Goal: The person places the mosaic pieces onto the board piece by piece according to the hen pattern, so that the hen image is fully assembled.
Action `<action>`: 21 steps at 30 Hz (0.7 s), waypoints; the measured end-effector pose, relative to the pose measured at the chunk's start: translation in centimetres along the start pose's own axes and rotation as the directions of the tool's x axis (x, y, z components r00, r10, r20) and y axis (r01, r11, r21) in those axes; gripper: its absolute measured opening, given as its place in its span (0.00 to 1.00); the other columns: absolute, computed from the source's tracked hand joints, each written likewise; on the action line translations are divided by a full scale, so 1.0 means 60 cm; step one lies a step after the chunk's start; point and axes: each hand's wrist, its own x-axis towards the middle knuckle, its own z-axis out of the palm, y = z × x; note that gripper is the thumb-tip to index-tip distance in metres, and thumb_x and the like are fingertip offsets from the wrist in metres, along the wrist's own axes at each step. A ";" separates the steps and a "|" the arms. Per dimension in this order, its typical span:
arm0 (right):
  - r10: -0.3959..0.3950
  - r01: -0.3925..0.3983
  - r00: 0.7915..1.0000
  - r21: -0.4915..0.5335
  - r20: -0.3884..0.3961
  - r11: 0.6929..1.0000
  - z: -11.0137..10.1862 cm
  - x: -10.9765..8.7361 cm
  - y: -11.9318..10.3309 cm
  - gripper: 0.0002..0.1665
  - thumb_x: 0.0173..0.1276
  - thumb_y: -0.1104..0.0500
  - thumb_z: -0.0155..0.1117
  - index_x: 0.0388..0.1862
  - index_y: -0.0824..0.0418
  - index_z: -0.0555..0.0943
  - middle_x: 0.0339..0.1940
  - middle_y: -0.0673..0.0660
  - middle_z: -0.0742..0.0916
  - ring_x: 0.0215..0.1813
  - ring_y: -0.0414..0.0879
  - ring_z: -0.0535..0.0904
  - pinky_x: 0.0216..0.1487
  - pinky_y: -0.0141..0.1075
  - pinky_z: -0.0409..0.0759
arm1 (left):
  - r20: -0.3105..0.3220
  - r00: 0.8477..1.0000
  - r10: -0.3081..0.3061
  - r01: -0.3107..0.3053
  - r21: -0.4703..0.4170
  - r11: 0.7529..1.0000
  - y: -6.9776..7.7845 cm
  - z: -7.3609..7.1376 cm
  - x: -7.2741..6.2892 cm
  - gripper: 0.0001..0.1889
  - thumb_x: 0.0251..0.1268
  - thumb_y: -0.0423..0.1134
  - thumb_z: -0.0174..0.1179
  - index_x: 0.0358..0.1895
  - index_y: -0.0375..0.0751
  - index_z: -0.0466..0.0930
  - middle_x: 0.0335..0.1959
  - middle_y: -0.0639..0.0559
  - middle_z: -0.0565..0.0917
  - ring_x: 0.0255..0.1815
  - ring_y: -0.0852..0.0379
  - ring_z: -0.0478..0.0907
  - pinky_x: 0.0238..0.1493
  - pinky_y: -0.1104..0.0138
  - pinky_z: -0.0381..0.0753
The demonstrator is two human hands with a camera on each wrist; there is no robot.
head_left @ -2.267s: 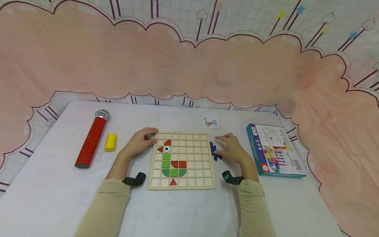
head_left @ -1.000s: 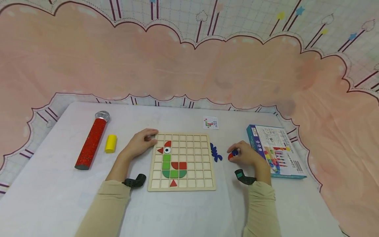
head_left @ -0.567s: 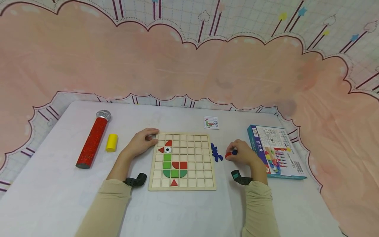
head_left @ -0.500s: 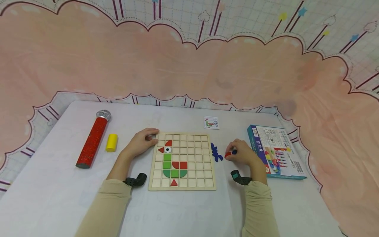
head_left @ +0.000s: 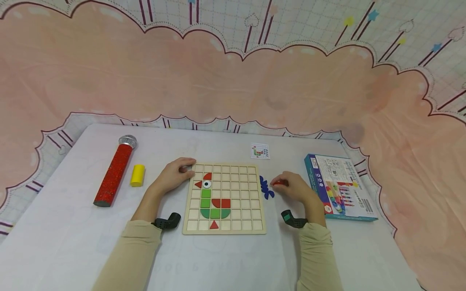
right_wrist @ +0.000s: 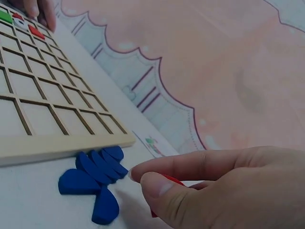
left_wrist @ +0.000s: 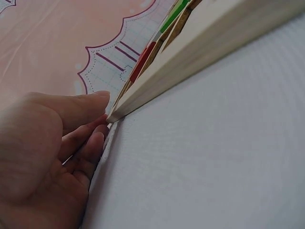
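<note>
A square wooden grid board [head_left: 244, 232] lies on the table with red and green pieces and a round eye piece [head_left: 206, 184] set in its cells. At its upper left corner, my left hand [head_left: 177, 173] holds the edge, fingertips right at the corner in the left wrist view. Off the board's right side, my right hand [head_left: 293, 186] pinches a small red piece [right_wrist: 172, 180] between thumb and forefinger; most of that piece is hidden. Several blue pieces [right_wrist: 97, 169] with curved edges lie loose between the board and my right hand.
A small picture card [head_left: 260, 151] lies beyond the board. To the right is a flat teal-edged box [head_left: 342, 188]. On the left are a red microphone [head_left: 114, 173] and a yellow cylinder [head_left: 137, 175]. A patterned cloth backdrop [head_left: 233, 87] stands behind the white table.
My right hand went from the blue pieces out to the right, then back left. The red piece stays in it; a blue one seen there earlier no longer shows. My left hand stays put.
</note>
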 end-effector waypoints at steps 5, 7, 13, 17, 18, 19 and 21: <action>-0.049 0.049 0.999 -0.009 -0.018 0.999 0.005 0.007 -0.015 0.06 0.63 0.56 0.66 0.39 0.52 0.86 0.35 0.49 0.86 0.38 0.44 0.75 0.43 0.36 0.76 | -0.009 1.000 -0.004 0.004 0.007 1.000 -0.004 0.000 0.003 0.25 0.67 0.41 0.58 0.66 0.41 0.70 0.67 0.45 0.70 0.55 0.47 0.72 0.60 0.52 0.72; -0.047 0.047 0.999 -0.007 -0.024 0.999 0.007 0.010 -0.021 0.06 0.63 0.56 0.66 0.39 0.52 0.87 0.34 0.49 0.86 0.37 0.44 0.75 0.43 0.35 0.76 | -0.011 1.000 -0.008 0.008 0.003 1.000 -0.004 0.000 0.003 0.25 0.67 0.41 0.58 0.66 0.41 0.70 0.67 0.46 0.70 0.55 0.47 0.72 0.60 0.52 0.72; -0.081 0.082 0.995 0.007 -0.053 0.997 0.016 0.014 -0.037 0.05 0.62 0.61 0.67 0.37 0.56 0.86 0.31 0.51 0.86 0.33 0.43 0.74 0.37 0.33 0.76 | -0.002 1.000 -0.004 0.004 -0.008 1.000 -0.001 -0.002 0.003 0.25 0.67 0.41 0.58 0.66 0.41 0.70 0.67 0.45 0.70 0.55 0.47 0.72 0.60 0.52 0.72; -0.112 0.113 0.991 0.002 -0.069 0.994 0.024 0.017 -0.043 0.06 0.62 0.63 0.66 0.38 0.57 0.86 0.29 0.52 0.83 0.31 0.43 0.73 0.33 0.33 0.73 | -0.003 1.000 -0.003 0.003 -0.013 1.000 -0.001 -0.001 0.001 0.24 0.66 0.40 0.58 0.65 0.41 0.71 0.67 0.45 0.70 0.54 0.47 0.72 0.59 0.53 0.72; -0.120 0.120 0.990 -0.004 -0.071 0.993 0.026 0.017 -0.044 0.07 0.63 0.63 0.65 0.40 0.57 0.86 0.30 0.52 0.83 0.31 0.43 0.72 0.34 0.33 0.73 | -0.003 1.000 -0.002 0.002 -0.014 1.000 -0.001 -0.001 0.001 0.24 0.66 0.40 0.58 0.65 0.41 0.71 0.67 0.45 0.70 0.54 0.48 0.72 0.59 0.53 0.72; -0.122 0.122 0.990 -0.004 -0.071 0.993 0.027 0.018 -0.045 0.08 0.63 0.63 0.65 0.41 0.57 0.86 0.31 0.52 0.83 0.32 0.43 0.72 0.34 0.33 0.73 | -0.003 1.000 -0.002 0.002 -0.015 1.000 -0.001 0.000 0.001 0.24 0.66 0.40 0.58 0.65 0.41 0.71 0.67 0.45 0.71 0.53 0.48 0.72 0.59 0.54 0.72; -0.122 0.122 0.990 -0.004 -0.069 0.993 0.030 0.019 -0.047 0.09 0.64 0.63 0.64 0.42 0.57 0.86 0.33 0.52 0.84 0.33 0.43 0.73 0.36 0.34 0.74 | -0.003 1.000 -0.002 0.002 -0.014 1.000 -0.002 0.001 0.001 0.24 0.66 0.40 0.58 0.65 0.41 0.71 0.67 0.45 0.71 0.53 0.48 0.72 0.58 0.54 0.72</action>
